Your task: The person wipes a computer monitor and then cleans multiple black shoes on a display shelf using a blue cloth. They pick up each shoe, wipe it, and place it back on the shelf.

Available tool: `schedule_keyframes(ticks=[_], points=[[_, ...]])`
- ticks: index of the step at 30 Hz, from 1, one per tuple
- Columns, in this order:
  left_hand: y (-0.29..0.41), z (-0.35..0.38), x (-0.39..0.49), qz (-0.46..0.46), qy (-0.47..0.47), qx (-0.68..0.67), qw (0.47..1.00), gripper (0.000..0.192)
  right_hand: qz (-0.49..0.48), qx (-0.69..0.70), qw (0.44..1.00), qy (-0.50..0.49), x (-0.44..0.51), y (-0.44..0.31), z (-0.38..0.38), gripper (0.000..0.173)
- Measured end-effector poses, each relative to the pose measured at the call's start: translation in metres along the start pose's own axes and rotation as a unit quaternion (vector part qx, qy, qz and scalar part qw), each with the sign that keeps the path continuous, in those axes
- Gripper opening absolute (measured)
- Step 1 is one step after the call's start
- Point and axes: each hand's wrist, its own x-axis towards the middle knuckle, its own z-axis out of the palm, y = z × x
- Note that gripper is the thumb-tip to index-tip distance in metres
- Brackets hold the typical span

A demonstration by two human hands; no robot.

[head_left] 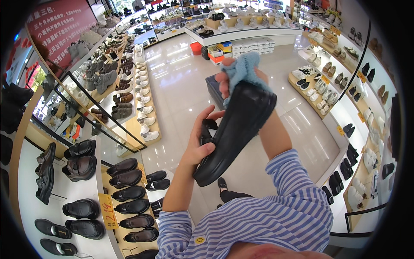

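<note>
A black open-toed slipper or sandal [237, 129] is held up in front of my chest, tilted, with its broad end up and to the right. My left hand [202, 139] grips it by the strap side, thumb on the edge near the strap [208, 129]. Around a light blue fluffy cloth [245, 69] my right hand [224, 79] is closed, and the cloth touches the upper end of the slipper. Part of the right hand is hidden behind the cloth and the slipper.
Black and brown leather shoes [131, 192] stand on shelves at the lower left. White shoes [145, 110] line a wooden ledge further on. A dark box-shaped stool [215, 89] stands on the tiled floor beyond my hands. Shoe racks [310, 94] run along the right; a red bucket [195, 48] is farther back.
</note>
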Motion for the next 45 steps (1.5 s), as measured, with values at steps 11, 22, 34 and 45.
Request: schedule_keyframes(ticks=[11,22,34,45], points=[[0.002,-0.039,-0.002,0.12,0.134,-0.296,0.938,0.062,-0.052,-0.304,0.938,0.158,-0.039,0.133,0.009,0.057],[0.072,-0.02,0.048,0.35,0.4,0.36,0.767,0.068,-0.015,-0.166,0.952,0.257,-0.022,0.151,0.031,0.062],[0.097,-0.025,-0.007,0.349,0.289,0.217,0.865,0.065,-0.072,-0.292,0.927,0.226,-0.023,0.181,0.048,0.065],[0.07,-0.089,-0.059,0.121,0.111,-0.203,0.965,0.102,0.194,-0.06,0.978,0.037,-0.027,0.201,0.023,0.079]])
